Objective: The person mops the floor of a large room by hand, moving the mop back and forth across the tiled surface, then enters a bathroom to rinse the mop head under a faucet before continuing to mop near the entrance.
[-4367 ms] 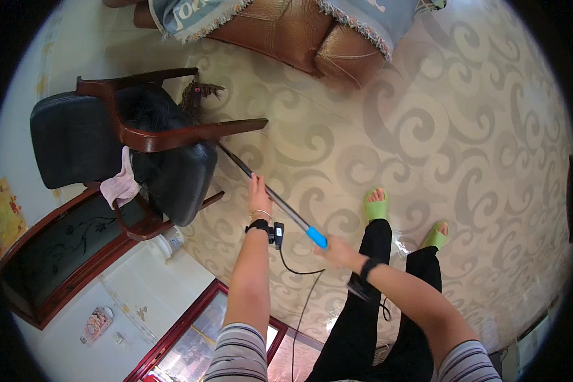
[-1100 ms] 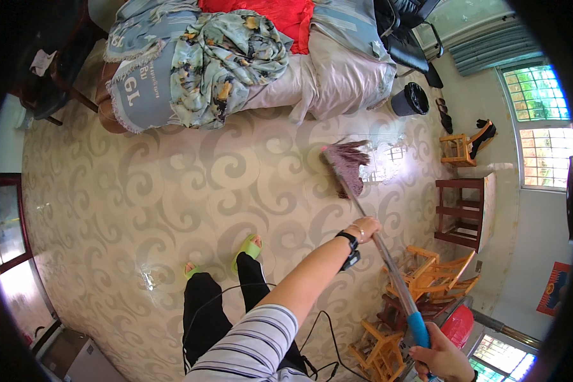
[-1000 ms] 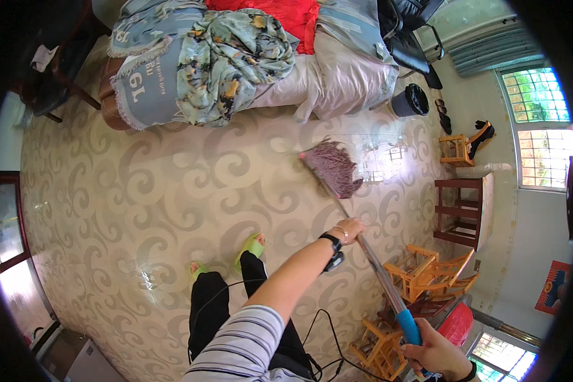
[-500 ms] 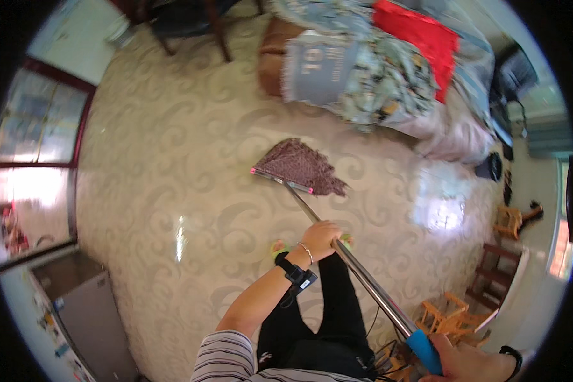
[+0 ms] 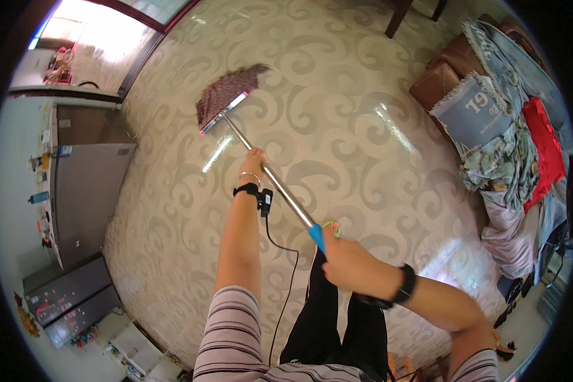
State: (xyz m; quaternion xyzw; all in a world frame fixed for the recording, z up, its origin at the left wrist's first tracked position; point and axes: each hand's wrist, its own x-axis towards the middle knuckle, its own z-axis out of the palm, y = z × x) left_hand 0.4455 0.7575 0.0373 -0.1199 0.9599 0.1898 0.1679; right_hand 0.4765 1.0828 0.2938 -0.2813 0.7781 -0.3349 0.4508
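A flat mop with a shaggy brown-purple head point(image 5: 226, 92) lies against the patterned floor, up and left of my feet. Its silver pole point(image 5: 290, 198) slants back toward me and ends in a blue grip point(image 5: 317, 237). Partway down the pole, my left hand point(image 5: 253, 162) is wrapped round the metal. At the upper end, my right hand point(image 5: 347, 258) closes over the blue grip. Dark bands circle both wrists, and a small black box with a cable sits at the left one.
To the right, a brown sofa point(image 5: 459, 60) carries a blue-grey fringed cover point(image 5: 477, 111), patterned cloth and a red cloth point(image 5: 544, 153). Grey refrigerators point(image 5: 86, 197) line the left wall near a dark-framed glass door point(image 5: 124, 70). Dark furniture legs point(image 5: 398, 18) stand at the top.
My view has turned left. The mop head has swung out to the left and farther from my feet, my left arm reaching out and my right hand coming in front of my body.
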